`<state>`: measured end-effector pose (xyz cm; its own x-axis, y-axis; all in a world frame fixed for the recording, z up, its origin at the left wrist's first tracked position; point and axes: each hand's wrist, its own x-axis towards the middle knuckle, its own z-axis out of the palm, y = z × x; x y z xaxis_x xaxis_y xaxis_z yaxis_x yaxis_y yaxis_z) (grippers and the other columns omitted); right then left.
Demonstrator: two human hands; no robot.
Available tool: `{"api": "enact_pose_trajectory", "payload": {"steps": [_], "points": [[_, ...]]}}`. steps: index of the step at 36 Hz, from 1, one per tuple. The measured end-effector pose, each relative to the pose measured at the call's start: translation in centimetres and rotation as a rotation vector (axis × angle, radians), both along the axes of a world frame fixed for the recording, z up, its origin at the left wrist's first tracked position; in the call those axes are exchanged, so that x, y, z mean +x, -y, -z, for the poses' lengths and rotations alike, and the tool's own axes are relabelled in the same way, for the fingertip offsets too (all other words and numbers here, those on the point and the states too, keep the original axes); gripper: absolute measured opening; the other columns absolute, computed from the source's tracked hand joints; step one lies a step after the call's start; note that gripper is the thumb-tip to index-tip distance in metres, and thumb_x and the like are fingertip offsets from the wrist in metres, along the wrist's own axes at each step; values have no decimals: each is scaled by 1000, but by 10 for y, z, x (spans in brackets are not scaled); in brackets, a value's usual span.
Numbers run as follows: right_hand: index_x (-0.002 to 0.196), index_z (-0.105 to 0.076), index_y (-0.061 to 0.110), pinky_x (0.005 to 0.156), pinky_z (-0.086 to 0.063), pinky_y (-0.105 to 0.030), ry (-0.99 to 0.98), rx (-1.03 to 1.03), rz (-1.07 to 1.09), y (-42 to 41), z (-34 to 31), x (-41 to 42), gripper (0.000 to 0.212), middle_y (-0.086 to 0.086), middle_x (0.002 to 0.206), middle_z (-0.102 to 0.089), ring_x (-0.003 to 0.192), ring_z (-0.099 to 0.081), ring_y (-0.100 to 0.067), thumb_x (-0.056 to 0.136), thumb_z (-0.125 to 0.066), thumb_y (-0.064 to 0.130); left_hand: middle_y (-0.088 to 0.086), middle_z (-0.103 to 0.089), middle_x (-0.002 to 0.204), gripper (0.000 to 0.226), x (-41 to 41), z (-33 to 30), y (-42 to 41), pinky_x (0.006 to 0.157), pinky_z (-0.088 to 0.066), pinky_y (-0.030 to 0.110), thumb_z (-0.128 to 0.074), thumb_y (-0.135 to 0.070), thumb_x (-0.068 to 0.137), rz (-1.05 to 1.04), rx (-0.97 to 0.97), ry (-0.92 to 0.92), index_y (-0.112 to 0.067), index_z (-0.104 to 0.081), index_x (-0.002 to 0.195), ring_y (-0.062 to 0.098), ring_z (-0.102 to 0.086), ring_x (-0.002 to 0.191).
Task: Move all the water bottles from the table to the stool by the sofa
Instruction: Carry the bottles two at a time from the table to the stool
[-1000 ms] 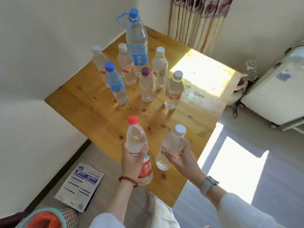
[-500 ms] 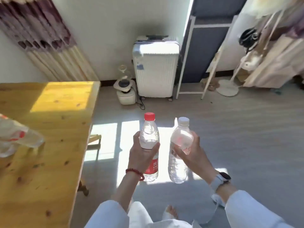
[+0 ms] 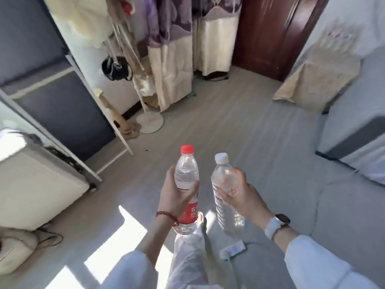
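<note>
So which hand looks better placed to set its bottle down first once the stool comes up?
Probably the right hand: its white-capped bottle is on the sofa side. The left hand holds the red-capped bottle farther away. No stool is visible yet.

Grey floor [image 3: 239, 126]; white suitcase [image 3: 37, 180], round stand base [image 3: 151, 123] on it

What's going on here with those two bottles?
A person is carrying two water bottles across the room, one in each hand. The left hand grips a red-capped bottle, and the right hand holds a white-capped bottle. Both bottles are upright, held over the grey floor. No table or stool is in view.
</note>
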<state>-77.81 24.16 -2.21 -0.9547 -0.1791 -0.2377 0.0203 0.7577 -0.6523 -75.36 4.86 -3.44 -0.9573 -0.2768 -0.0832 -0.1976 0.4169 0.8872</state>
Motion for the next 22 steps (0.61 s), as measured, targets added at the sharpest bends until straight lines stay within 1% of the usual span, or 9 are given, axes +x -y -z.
{"api": "enact_pose_trajectory", "payload": {"steps": [2, 5, 7, 10, 13, 15, 18, 19, 22], "points": [[127, -19, 27, 76, -49, -40, 2, -7, 71, -10, 0, -42, 66, -13, 114, -61, 99, -59, -38, 79, -58, 52, -1, -59, 108, 56, -52, 1, -8, 77, -47, 28, -74, -31, 72, 57, 15, 4, -34, -35, 112, 12, -60, 91], [125, -19, 28, 77, -50, -43, -2, -53, 173, -24, -9, -104, 64, -9, 112, -61, 96, -60, -35, 80, -58, 50, 0, -60, 112, 62, -128, -2, -21, 82, -49, 32, -74, -31, 72, 144, 11, 36, -24, -39, 122, 16, -61, 96], [125, -19, 28, 78, -51, -44, -21, -92, 235, -37, -15, -143, 63, -7, 113, -61, 95, -61, -33, 80, -58, 50, 2, -61, 113, 65, -177, -6, -33, 83, -48, 31, -74, -30, 71, 183, 1, 41, -20, -38, 124, 18, -60, 97], [125, -19, 30, 77, -52, -43, -34, -157, 325, -61, -23, -193, 62, -2, 109, -63, 90, -63, -27, 81, -59, 48, 0, -61, 109, 62, -246, -11, -57, 80, -47, 29, -74, -35, 69, 255, 1, 45, -21, -41, 120, 18, -60, 94], [122, -19, 33, 71, -52, -39, -56, -180, 407, -91, -25, -235, 58, 5, 91, -62, 73, -61, -19, 81, -59, 45, -5, -62, 103, 60, -310, -17, -89, 76, -45, 28, -71, -39, 66, 334, 11, 51, -25, -43, 117, 15, -61, 90], [119, -18, 35, 71, -51, -38, -63, -190, 453, -111, -25, -260, 56, 7, 90, -61, 75, -61, -20, 82, -59, 43, -6, -61, 103, 58, -347, -18, -113, 74, -43, 25, -74, -33, 69, 375, 17, 54, -24, -43, 117, 14, -60, 89], [120, -19, 36, 75, -51, -38, -71, -179, 512, -147, -20, -300, 56, 4, 97, -63, 82, -62, -21, 82, -59, 44, -5, -61, 102, 57, -402, -16, -154, 73, -41, 23, -75, -27, 72, 437, 11, 38, -21, -43, 118, 13, -59, 87], [121, -19, 35, 74, -51, -37, -76, -175, 529, -162, -18, -318, 57, 6, 95, -63, 82, -62, -20, 82, -59, 45, -5, -61, 102, 58, -424, -14, -171, 73, -41, 24, -75, -27, 72, 460, 14, 38, -21, -42, 119, 13, -59, 87], [124, -19, 30, 67, -50, -32, -86, -168, 558, -210, -11, -377, 59, 13, 82, -58, 74, -60, -14, 83, -59, 44, -4, -62, 100, 59, -490, -10, -222, 73, -44, 26, -74, -30, 72, 506, 24, 38, -20, -41, 120, 15, -61, 88]]}}
